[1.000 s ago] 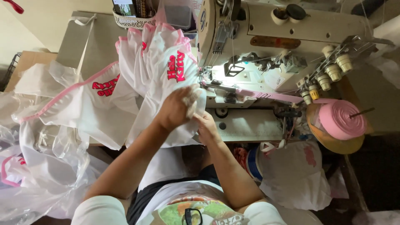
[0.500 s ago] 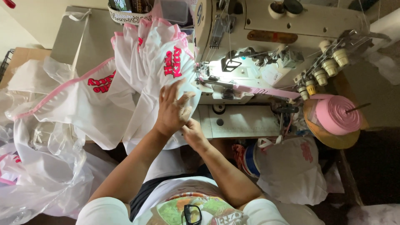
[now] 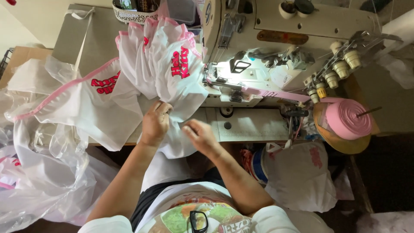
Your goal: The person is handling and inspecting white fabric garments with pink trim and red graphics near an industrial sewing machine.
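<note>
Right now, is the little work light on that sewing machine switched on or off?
On. The sewing machine has a bright white glow over its needle area, lighting the pink binding tape running through it.

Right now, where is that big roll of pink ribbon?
In the head view the roll of pink ribbon lies on a round tan disc at the right, beside the sewing machine, below its thread knobs.
</note>
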